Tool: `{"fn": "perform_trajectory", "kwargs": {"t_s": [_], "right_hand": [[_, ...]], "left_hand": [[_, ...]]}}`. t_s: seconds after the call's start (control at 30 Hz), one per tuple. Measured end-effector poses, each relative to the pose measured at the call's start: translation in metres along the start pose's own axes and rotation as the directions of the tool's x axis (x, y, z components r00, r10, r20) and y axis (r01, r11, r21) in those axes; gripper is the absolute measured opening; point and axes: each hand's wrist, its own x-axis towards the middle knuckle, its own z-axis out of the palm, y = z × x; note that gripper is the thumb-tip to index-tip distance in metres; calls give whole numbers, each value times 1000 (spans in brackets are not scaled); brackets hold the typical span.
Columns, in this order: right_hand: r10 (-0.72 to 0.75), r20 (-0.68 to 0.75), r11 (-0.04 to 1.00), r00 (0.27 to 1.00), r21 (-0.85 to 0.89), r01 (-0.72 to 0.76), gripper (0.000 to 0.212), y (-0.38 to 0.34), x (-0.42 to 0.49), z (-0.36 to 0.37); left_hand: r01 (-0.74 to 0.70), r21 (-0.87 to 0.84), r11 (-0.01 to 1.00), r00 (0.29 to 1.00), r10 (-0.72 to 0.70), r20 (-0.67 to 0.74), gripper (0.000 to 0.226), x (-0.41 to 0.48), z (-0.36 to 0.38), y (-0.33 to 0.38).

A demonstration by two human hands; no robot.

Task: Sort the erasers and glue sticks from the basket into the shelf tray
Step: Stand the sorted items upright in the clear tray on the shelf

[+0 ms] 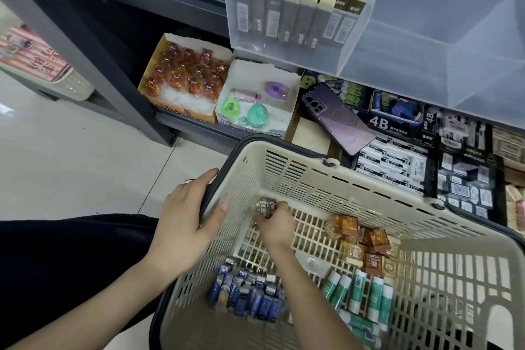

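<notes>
A cream plastic basket [326, 179] with a dark rim fills the lower right. My left hand [184, 221] grips its left rim, thumb inside the wall. Inside the basket my right hand [274, 221] pinches a few small grey 2B erasers [265, 206], lifted off the floor. On the basket floor lie blue-wrapped erasers [250, 295], green-and-white glue sticks [360, 293] and orange-wrapped erasers [360, 241]. Beyond the basket, the shelf tray [397, 148] holds boxed 4B erasers.
A purple phone [338, 119] lies on the shelf tray boxes. A white box [255, 99] of pastel items and an orange box [184, 77] of amber trinkets sit at the left. A clear bin [312, 8] of cream-topped packs hangs above. Pale tiled floor lies at the left.
</notes>
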Motion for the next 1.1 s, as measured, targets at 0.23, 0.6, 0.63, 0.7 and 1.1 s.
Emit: {"fn": "perform_trajectory", "kwargs": {"t_s": [0.23, 0.6, 0.63, 0.7, 1.1], "right_hand": [[17, -26, 992, 1000, -126, -20, 41, -6, 4, 11], [-62, 127, 918, 990, 396, 7, 15, 3, -31, -37], [-90, 143, 906, 986, 423, 21, 14, -4, -40, -49], [-170, 152, 882, 974, 464, 82, 12, -19, -61, -74], [-622, -16, 770, 783, 172, 615, 32, -139, -166, -220]], "left_hand": [[-5, -13, 1000, 1000, 5, 1, 71, 0, -1, 2], [-53, 4, 999, 999, 53, 1, 63, 4, 1, -1], [-61, 50, 997, 998, 62, -23, 61, 3, 0, -1], [-111, 198, 974, 986, 133, -104, 56, 2, -3, 8], [372, -864, 338, 927, -86, 365, 28, 5, -71, 166]]}}
